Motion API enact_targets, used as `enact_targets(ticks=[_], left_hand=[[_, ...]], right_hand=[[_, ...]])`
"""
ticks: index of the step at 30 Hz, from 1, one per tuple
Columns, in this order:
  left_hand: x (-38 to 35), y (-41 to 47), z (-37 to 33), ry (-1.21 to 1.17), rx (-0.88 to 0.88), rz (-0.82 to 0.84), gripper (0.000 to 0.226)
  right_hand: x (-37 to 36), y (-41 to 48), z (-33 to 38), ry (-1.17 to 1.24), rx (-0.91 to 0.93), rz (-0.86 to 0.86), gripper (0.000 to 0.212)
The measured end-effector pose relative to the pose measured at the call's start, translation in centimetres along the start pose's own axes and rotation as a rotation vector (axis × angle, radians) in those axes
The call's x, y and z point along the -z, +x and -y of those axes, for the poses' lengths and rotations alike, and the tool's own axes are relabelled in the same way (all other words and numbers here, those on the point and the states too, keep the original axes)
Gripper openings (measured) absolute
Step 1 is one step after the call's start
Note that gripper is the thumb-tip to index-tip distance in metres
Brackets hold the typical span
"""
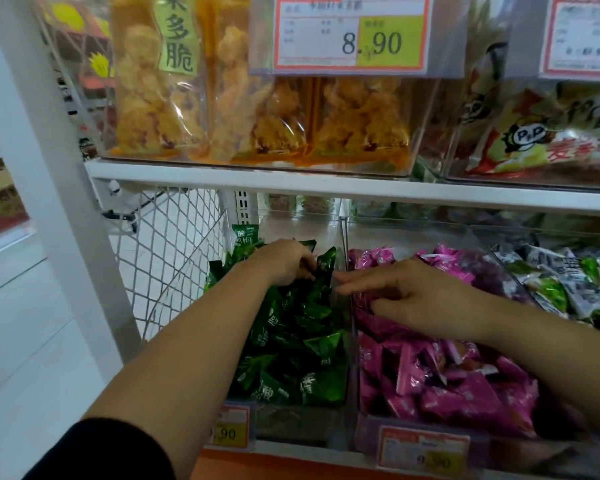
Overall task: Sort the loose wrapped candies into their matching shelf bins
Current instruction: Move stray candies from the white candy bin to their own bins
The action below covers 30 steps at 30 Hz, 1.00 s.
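Observation:
On the lower shelf a clear bin (340,424) holds several green wrapped candies (312,348). Beside it on the right, a second clear bin (368,427) holds several pink wrapped candies (447,386). My left hand (284,261) is deep in the green bin, fingers curled round a green wrapper (326,263) near the divider. My right hand (406,292) lies over the pink bin, its fingers reaching left to the divider wall and touching the wrappers there. Whether it pinches one is hidden.
A third bin at the far right holds grey and green packets (565,282). Above, a white shelf board (291,183) carries bags of yellow snacks (257,98) and a price tag (350,32). A white wire mesh side panel (167,237) stands left of the bins.

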State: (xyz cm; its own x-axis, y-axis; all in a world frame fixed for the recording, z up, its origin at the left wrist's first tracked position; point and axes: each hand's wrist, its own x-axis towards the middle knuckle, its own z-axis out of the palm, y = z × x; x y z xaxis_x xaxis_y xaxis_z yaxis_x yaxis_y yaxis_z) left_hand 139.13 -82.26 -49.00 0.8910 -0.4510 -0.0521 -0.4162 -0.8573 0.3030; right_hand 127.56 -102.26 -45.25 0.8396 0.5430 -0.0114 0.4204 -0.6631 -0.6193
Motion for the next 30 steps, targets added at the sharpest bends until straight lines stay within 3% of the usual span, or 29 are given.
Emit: enact_targets(ticks=[7, 10, 17, 21, 24, 30], left_hand=[[0.0, -0.2, 0.0, -0.019, -0.014, -0.009, 0.017], [0.7, -1.3, 0.1, -0.118, -0.024, -0.111, 0.007], [3.3, -7.9, -1.6, -0.303, -0.038, -0.364, 0.013], [2.8, -11.4, -4.4, -0.378, -0.077, -0.359, 0.01], [2.4, -12.6, -6.6, -0.398, -0.077, -0.363, 0.008], [2.8, -13.2, -10.8, -0.375, -0.135, -0.324, 0.01]], right_hand=[[-0.1, 0.0, 0.1, -0.014, -0.001, -0.007, 0.047], [0.0, -0.2, 0.5, -0.019, -0.01, -0.007, 0.044], [-1.7, -0.8, 0.4, 0.177, -0.053, -0.133, 0.036], [-3.2, -1.7, 1.0, 0.371, -0.037, -0.42, 0.043], [-3.4, -2.9, 1.8, 0.433, -0.025, -0.419, 0.051], [-2.8, -5.5, 2.1, 0.285, -0.018, -0.463, 0.05]])
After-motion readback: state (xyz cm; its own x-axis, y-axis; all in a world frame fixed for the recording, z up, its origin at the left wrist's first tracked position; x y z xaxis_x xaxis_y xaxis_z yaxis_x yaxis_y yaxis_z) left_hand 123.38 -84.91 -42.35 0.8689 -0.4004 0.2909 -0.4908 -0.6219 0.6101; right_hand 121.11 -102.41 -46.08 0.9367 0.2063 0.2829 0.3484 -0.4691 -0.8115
